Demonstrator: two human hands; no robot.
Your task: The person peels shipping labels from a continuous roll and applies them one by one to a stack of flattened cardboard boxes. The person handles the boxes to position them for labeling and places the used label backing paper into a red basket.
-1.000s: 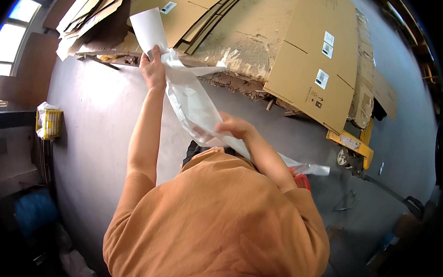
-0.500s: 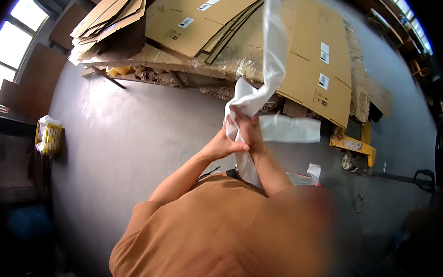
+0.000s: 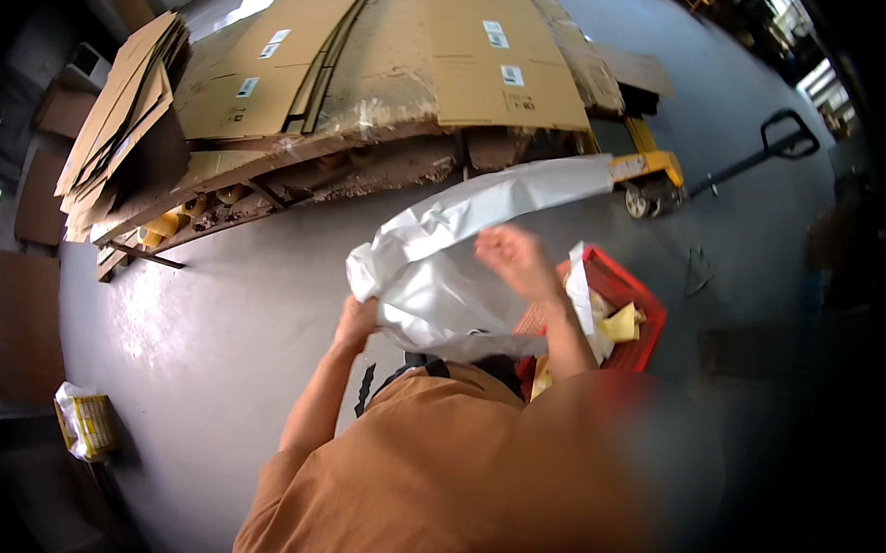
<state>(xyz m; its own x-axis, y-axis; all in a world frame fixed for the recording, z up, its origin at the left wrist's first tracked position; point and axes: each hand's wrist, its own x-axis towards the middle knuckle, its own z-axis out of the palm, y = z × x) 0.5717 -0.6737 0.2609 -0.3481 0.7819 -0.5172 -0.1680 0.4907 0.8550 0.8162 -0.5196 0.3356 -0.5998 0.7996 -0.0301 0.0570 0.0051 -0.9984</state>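
A long, crumpled white plastic sheet [image 3: 431, 226] spreads in front of me, one end stretching toward the pallet truck and its lower folds hanging near my waist. At its bunched left end, my left hand [image 3: 358, 317] is closed on the plastic; the fingertips are partly hidden by it. My right hand [image 3: 519, 260] is raised beside the sheet's right part, above the red crate. Its fingers look curled but are smeared by motion, and I cannot tell whether it touches the plastic.
A red crate [image 3: 648, 337] with white and yellowish pieces stands to my right. Ahead, flat cardboard sheets [image 3: 504, 69] lie on a worn low table [image 3: 384, 73], with a leaning cardboard stack [image 3: 121, 109] at left. A yellow pallet truck [image 3: 654, 167] is at right, a yellow basket [image 3: 94, 427] at left.
My hands, together on the twisted plastic before, are now apart: left stays on it, right has moved away to the right. The plastic has spread sideways. My view has turned, showing the red crate.
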